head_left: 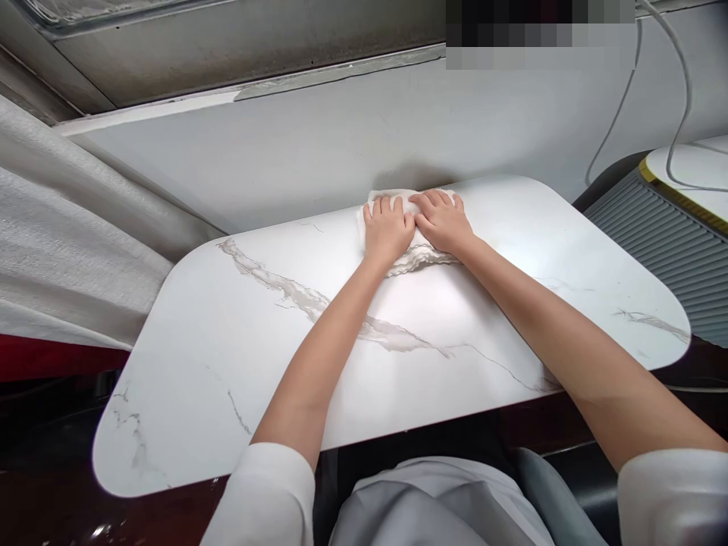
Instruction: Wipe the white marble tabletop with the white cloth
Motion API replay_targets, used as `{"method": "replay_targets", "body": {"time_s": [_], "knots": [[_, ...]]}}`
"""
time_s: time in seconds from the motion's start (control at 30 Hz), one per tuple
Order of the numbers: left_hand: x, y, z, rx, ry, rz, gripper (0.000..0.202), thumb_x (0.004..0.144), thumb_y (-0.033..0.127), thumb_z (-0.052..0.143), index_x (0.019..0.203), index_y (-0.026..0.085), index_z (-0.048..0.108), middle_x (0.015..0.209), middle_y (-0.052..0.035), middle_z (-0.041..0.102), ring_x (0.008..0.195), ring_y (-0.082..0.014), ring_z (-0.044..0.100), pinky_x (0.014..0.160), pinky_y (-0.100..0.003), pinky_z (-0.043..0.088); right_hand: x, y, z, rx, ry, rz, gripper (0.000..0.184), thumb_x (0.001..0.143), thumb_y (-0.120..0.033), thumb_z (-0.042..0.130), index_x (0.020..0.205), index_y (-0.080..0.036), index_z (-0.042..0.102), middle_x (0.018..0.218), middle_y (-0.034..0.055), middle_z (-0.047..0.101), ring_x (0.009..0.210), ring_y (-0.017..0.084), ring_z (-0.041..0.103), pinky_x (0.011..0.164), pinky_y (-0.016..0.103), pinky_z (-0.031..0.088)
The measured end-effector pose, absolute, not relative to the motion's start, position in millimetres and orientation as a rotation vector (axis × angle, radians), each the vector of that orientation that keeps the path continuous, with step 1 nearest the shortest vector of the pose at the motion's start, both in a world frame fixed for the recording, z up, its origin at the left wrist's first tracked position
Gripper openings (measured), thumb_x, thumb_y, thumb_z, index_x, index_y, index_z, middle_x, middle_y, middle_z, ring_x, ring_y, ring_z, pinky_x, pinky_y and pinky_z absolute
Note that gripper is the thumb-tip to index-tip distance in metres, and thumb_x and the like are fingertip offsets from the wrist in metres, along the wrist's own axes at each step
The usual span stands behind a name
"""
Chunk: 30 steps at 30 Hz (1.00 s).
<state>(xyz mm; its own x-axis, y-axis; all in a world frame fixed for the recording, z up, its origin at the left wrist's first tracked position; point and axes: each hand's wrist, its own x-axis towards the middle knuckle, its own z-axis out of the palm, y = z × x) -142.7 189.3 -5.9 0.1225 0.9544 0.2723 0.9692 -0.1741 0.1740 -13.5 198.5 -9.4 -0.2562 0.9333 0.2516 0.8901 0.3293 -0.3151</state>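
A white folded cloth (418, 259) lies at the far edge of a white marble-patterned table (239, 349), close to the wall. My left hand (387, 227) rests flat on the cloth's left part, fingers stretched out toward the wall. Beside it, my right hand (442, 220) presses flat on the cloth's right part, fingers extended and angled left. The two hands touch at the thumbs. Most of the cloth is hidden under them; only its near rumpled edge and a far strip show.
A grey wall (341, 144) rises right behind the table. A pale curtain (62, 250) hangs at the left. At the right stand a ribbed grey object (665, 243) and a second white tabletop (691, 171), with thin white cables (679, 91) hanging above.
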Motion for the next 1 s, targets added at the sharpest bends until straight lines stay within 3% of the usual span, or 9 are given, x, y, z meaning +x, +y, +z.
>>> {"method": "replay_targets", "body": {"time_s": [0.27,0.5,0.63,0.8,1.0], "knots": [[-136.7,90.4,-4.0,-2.413,-1.934,-0.480,0.052,0.100,0.030,0.028,0.146,0.011,0.042,0.156,-0.0177,0.039,0.151,-0.0317,0.023,0.122,-0.060,0.008,4.5,102.8,-8.5,-1.555,-2.357,0.020,0.050,0.097,-0.033,0.027,0.141,-0.020,0.046,0.147,0.0157,0.046,0.140,0.032,0.035,0.113,0.062,0.023],[-130.1,2.7,-1.3,-2.671,-1.761,-0.497,0.062,0.099,0.032,0.030,0.156,0.010,0.021,0.163,-0.0190,0.019,0.152,-0.0335,0.005,0.123,-0.061,0.007,26.8,18.0,-7.9,-1.546,-2.413,-0.031,0.053,0.097,-0.035,0.024,0.145,-0.022,0.043,0.151,0.0134,0.044,0.145,0.031,0.031,0.117,0.057,0.022],[-121.6,-22.8,-1.8,-2.739,-1.665,-0.496,0.062,0.099,0.031,0.031,0.155,0.006,0.024,0.162,-0.0202,0.019,0.152,-0.0340,0.005,0.122,-0.065,0.006,41.3,-4.2,-11.0,-1.514,-2.417,-0.037,0.054,0.096,-0.036,0.025,0.143,-0.021,0.046,0.151,0.0148,0.045,0.145,0.031,0.032,0.117,0.058,0.024],[-105.9,-36.7,-2.7,-2.790,-1.618,-0.547,0.063,0.098,0.034,0.032,0.156,0.011,0.026,0.161,-0.0161,0.024,0.152,-0.0322,0.009,0.123,-0.064,0.011,63.3,-19.6,-8.2,-1.495,-2.413,0.037,0.057,0.095,-0.040,0.028,0.149,-0.030,0.039,0.151,0.0116,0.045,0.147,0.029,0.031,0.118,0.058,0.023],[-75.0,-41.7,-3.3,-2.831,-1.530,-0.596,0.064,0.095,0.033,0.038,0.153,0.007,0.031,0.160,-0.0178,0.027,0.152,-0.0342,0.013,0.123,-0.062,0.017,98.2,-20.1,-7.2,-1.484,-2.381,0.117,0.059,0.094,-0.045,0.029,0.153,-0.035,0.032,0.150,0.0086,0.047,0.144,0.029,0.036,0.118,0.058,0.025]]}}
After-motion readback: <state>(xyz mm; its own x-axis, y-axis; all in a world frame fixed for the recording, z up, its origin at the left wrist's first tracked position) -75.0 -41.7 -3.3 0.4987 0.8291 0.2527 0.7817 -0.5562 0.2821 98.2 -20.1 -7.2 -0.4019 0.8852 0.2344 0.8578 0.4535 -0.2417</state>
